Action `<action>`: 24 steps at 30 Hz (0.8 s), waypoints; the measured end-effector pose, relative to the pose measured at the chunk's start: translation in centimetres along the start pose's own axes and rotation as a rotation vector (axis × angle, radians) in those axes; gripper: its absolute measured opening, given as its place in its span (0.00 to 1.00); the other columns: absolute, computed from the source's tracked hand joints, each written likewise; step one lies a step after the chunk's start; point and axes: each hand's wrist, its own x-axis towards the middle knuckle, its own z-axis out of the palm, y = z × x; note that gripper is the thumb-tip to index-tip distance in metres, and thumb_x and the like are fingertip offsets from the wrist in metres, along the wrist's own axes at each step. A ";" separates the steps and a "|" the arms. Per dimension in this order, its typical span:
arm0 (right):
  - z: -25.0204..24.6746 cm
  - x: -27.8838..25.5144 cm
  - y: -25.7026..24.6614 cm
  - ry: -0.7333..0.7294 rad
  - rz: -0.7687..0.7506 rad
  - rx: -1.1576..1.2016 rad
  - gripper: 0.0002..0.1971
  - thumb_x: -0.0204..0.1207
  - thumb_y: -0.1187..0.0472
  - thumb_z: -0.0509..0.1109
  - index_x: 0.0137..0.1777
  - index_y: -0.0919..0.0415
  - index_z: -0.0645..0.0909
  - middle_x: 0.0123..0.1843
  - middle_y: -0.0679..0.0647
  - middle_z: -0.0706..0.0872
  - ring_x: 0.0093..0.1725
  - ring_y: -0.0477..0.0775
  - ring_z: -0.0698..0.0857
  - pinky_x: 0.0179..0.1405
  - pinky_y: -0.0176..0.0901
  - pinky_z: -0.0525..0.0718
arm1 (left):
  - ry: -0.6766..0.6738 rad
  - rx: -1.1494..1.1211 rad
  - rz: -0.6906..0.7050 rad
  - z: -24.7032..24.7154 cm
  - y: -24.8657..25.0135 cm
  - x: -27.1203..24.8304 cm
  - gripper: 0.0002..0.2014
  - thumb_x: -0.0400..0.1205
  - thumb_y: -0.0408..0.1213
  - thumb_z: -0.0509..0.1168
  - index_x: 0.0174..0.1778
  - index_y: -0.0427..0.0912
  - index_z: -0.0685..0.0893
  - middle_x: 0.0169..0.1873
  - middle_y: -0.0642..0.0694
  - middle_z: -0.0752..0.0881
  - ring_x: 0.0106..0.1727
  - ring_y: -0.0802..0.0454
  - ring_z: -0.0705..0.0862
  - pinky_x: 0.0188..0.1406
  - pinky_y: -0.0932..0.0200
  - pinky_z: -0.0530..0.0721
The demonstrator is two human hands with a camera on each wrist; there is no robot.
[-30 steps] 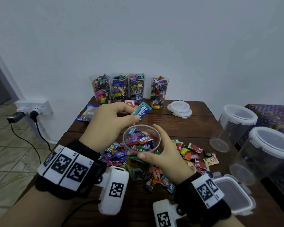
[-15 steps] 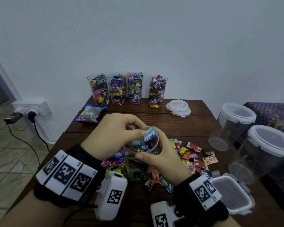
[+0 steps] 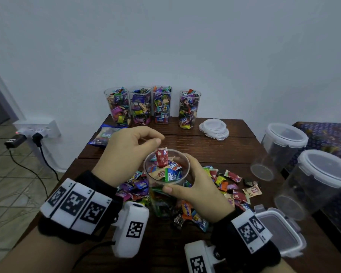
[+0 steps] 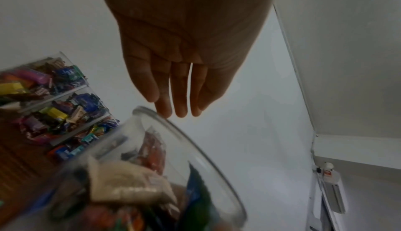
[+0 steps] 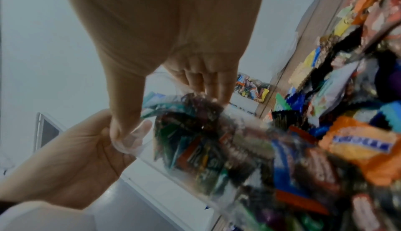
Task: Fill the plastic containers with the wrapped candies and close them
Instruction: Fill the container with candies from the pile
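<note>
While the right hand (image 3: pixel 200 191) wraps round the clear container (image 3: pixel 166 175) near the table's front edge, the left hand (image 3: pixel 126 154) hovers at its rim with fingers relaxed and empty. Filling looks nearly done; I judge the next move calls for another grab from the loose candies (image 3: pixel 230 184) just beside it, or a lid (image 3: pixel 214 128). Farther back on the wooden table (image 3: pixel 215 152) four filled containers (image 3: pixel 152 107) stand against a plain wall.
</note>
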 end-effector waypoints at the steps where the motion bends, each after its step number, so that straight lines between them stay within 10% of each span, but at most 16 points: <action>1: -0.3 0.0 -0.1 -0.030 0.022 -0.060 0.31 0.65 0.56 0.82 0.65 0.37 0.71 0.58 0.31 0.82 0.60 0.34 0.81 0.61 0.33 0.79 | 0.019 -0.011 -0.012 -0.2 -0.4 0.1 0.09 0.80 0.37 0.68 0.40 0.59 0.87 0.36 0.65 0.87 0.42 0.62 0.85 0.44 0.57 0.83; 5: -1.9 0.0 -0.7 -0.129 0.120 -0.339 0.29 0.67 0.51 0.79 0.61 0.32 0.67 0.61 0.29 0.75 0.62 0.32 0.75 0.64 0.32 0.72 | 0.050 0.022 -0.098 -1.0 -2.5 0.5 0.09 0.80 0.38 0.68 0.40 0.59 0.86 0.37 0.62 0.86 0.45 0.62 0.83 0.47 0.54 0.82; 10: -4.7 1.7 0.2 -0.246 0.233 -0.817 0.39 0.71 0.47 0.75 0.80 0.53 0.63 0.78 0.47 0.64 0.76 0.49 0.65 0.74 0.43 0.66 | -0.066 0.245 -0.242 -1.2 -5.5 0.3 0.05 0.79 0.40 0.69 0.44 0.57 0.83 0.44 0.60 0.85 0.48 0.58 0.82 0.49 0.57 0.78; 19: -4.5 4.5 2.7 -0.547 0.411 -1.196 0.53 0.66 0.43 0.77 0.83 0.42 0.43 0.84 0.55 0.54 0.78 0.60 0.65 0.72 0.57 0.73 | -0.674 0.752 -0.402 1.3 -7.2 0.4 0.44 0.67 0.51 0.78 0.77 0.62 0.63 0.73 0.51 0.71 0.68 0.48 0.76 0.63 0.45 0.79; 24: -3.4 5.1 2.9 -0.643 0.366 -1.374 0.45 0.70 0.45 0.75 0.82 0.41 0.51 0.81 0.55 0.60 0.73 0.62 0.72 0.67 0.58 0.78 | -0.822 0.895 -0.412 2.6 -6.5 0.0 0.38 0.75 0.46 0.74 0.79 0.52 0.63 0.75 0.45 0.71 0.71 0.44 0.74 0.67 0.50 0.76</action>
